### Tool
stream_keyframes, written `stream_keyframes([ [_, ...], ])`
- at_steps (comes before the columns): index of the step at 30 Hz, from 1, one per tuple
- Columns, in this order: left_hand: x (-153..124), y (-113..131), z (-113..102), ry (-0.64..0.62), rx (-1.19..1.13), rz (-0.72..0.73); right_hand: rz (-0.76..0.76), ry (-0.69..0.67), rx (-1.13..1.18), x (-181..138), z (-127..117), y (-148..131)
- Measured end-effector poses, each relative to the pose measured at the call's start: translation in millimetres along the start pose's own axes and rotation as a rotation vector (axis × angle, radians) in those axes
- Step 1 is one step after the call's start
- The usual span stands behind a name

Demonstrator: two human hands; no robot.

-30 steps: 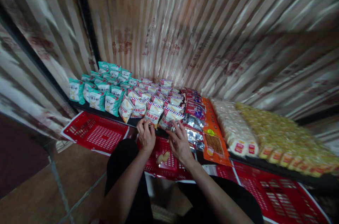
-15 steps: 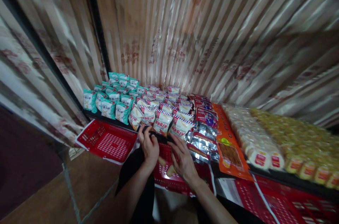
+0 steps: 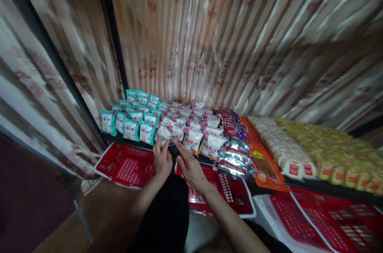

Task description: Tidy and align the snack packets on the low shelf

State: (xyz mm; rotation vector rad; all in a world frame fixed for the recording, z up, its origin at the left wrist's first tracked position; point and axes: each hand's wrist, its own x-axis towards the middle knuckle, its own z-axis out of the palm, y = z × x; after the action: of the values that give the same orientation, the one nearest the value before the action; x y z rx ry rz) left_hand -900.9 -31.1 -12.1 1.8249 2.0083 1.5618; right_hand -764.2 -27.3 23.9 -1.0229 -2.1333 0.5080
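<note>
My left hand (image 3: 162, 162) reaches up to the shelf's front edge, its fingertips against the lower part of a white snack bag (image 3: 169, 132) with a striped top. That bag leans in the front left of a group of similar bags. Close beside it is my right hand (image 3: 191, 170), fingers stretched out towards the bag's lower right corner; whether they touch it I cannot tell. To the right, two more white snack bags (image 3: 192, 140) stand upright in the front row. Teal snack bags (image 3: 131, 129) are lined up in rows to the left.
Silver packets (image 3: 237, 159), an orange packet (image 3: 266, 169) and wrapped white and yellow packs (image 3: 295, 168) lie along the shelf to the right. Red baskets (image 3: 122, 167) sit below the shelf edge. A black post (image 3: 115, 41) and pleated curtain (image 3: 185, 45) stand behind.
My right hand has moved left, away from the front right bag and closer to my left hand. The front left bags have shifted and lean differently. The camera view has also shifted.
</note>
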Motion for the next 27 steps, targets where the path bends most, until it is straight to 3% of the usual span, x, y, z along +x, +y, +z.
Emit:
stream_keyframes([
  [12,17,-24,0,-0.117,0.011,0.086,0.115,0.046,-0.004,40,25,6],
  [27,19,-33,9,-0.204,0.026,0.095,0.195,0.116,-0.041,53,40,24],
])
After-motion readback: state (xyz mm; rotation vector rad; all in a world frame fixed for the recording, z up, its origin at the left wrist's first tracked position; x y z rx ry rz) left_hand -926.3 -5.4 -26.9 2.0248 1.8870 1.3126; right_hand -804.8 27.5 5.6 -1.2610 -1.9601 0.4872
